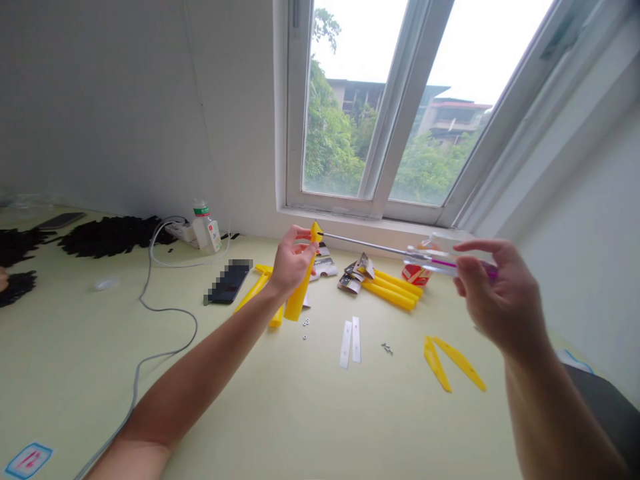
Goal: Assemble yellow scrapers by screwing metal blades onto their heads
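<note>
My left hand [291,265] grips a yellow plastic part [299,300], held tilted above the table, with a pointed end sticking up past the fingers. Between thumb and fingers of my right hand [505,297] is the handle of a screwdriver [367,245], clear with a purple core. Its long shaft lies almost level and points left. The dark tip meets the pointed end of the yellow part; whether it sits in a screw there is too small to tell. Below are small nuts [307,323], two white strips [345,345] and several screws [387,348].
Yellow tubes with printed card ends [393,291] lie toward the window. Two flat yellow blades [460,363] are at the right. Leftward are a phone [231,281], a plastic bottle [206,230], a grey cable [165,309] and black piles [113,239]. Part of another person's hand shows at the left edge.
</note>
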A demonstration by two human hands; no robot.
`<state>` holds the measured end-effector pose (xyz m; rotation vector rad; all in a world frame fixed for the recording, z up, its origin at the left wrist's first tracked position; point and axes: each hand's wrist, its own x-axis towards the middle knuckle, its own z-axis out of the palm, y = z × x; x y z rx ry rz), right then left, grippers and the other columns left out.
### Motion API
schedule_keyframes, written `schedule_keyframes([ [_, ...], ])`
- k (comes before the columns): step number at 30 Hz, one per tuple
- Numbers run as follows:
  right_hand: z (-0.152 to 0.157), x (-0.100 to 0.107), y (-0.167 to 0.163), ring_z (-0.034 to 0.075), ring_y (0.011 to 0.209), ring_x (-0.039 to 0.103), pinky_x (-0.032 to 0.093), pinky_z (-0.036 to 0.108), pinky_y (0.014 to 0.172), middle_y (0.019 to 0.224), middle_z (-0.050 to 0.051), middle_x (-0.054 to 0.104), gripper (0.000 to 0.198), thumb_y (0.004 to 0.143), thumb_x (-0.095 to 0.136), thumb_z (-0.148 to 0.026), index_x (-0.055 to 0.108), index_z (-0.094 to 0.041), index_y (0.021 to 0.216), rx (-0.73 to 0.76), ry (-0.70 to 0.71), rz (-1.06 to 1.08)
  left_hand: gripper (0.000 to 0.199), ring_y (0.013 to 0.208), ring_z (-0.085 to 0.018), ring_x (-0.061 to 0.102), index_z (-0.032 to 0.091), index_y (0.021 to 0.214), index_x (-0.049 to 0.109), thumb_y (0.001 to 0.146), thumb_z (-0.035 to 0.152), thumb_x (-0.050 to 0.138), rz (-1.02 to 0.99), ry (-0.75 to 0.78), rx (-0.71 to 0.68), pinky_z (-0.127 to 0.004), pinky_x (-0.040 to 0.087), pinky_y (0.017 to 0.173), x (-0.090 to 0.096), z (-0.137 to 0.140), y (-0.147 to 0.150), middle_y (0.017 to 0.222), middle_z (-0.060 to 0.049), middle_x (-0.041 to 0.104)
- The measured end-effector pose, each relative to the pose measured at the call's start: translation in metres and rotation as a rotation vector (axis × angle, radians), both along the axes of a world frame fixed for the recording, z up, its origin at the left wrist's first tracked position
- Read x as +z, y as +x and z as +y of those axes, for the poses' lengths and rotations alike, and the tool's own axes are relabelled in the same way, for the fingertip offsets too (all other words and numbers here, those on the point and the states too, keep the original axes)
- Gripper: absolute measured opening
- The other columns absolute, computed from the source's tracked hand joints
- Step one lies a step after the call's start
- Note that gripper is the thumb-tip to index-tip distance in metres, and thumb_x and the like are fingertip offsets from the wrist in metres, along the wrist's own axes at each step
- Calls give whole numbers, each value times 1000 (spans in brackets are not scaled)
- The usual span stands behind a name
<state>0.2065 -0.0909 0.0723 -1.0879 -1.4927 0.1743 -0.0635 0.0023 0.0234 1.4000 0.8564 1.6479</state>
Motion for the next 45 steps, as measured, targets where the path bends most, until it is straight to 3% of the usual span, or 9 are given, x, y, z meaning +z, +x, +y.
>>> schedule_keyframes([
  [5, 2, -4, -1, 14, 60, 59, 53, 29, 51, 106, 3, 63, 52, 80, 72, -37, 45, -33, 124, 263, -43, -45, 28, 76, -17, 64, 21, 91, 52, 74, 33, 71, -23, -17, 3, -20, 49, 36, 0, 3, -1, 104, -5, 57],
  [10, 10, -8, 1, 10, 40, 41, 33, 21, 34, 58, -6, 50, 26, 89, 60, -45, 56, -25, 105, -33, -30, -26, 29, 74, -17, 64, 20, 91, 53, 73, 32, 72, -36, -53, -27, -20, 49, 36, -3, 5, -1, 104, -5, 58],
  [14, 16, -11, 5, 13, 53, 58, 52, 30, 52, 95, 0, 65, 46, 82, 71, -40, 46, -32, 120, 248, -83, 40, 29, 72, -16, 64, 19, 89, 54, 71, 32, 73, -65, -70, -31, -21, 49, 36, -3, 6, -1, 107, -6, 57],
  [19, 21, -13, 8, 10, 40, 46, 40, 22, 39, 59, -7, 51, 25, 89, 61, -45, 56, -25, 103, 47, -29, 118, 30, 74, -17, 65, 19, 89, 55, 71, 34, 74, -51, -66, -55, -20, 49, 37, -2, 4, -1, 107, -7, 60],
  [22, 23, -14, 10, 13, 54, 59, 53, 29, 52, 88, -3, 63, 44, 82, 71, -39, 48, -32, 119, 238, -66, 115, 29, 72, -16, 65, 19, 90, 55, 71, 32, 73, -68, -77, -56, -19, 48, 37, -2, 3, -1, 105, -7, 62],
  [31, 27, -16, 9, 14, 56, 61, 55, 33, 57, 98, 1, 64, 48, 77, 75, -40, 50, -31, 117, 163, -36, 95, 30, 78, -17, 66, 19, 91, 53, 74, 34, 72, -69, -22, -69, -19, 50, 36, -3, 2, 2, 126, -8, 56],
  [35, 23, -14, 7, 16, 45, 52, 48, 32, 45, 62, -4, 54, 26, 85, 65, -47, 56, -29, 100, -70, 47, 114, 30, 83, -19, 67, 20, 94, 53, 75, 34, 71, -43, -13, -86, -18, 50, 37, -5, 2, 3, 118, -9, 60],
  [39, 22, -11, 9, 16, 53, 56, 55, 40, 58, 92, 0, 65, 39, 81, 70, -44, 50, -37, 113, 133, 8, 100, 28, 83, -20, 67, 20, 94, 53, 76, 34, 70, -32, -4, -76, -19, 50, 37, -6, 0, 4, 116, -8, 60],
  [45, 25, -15, 15, 14, 48, 56, 48, 28, 43, 75, -2, 62, 30, 85, 66, -45, 54, -30, 108, 15, 3, 136, 28, 84, -20, 67, 20, 95, 52, 77, 35, 69, -19, 4, -68, -18, 50, 37, -6, -2, 5, 115, -8, 60],
])
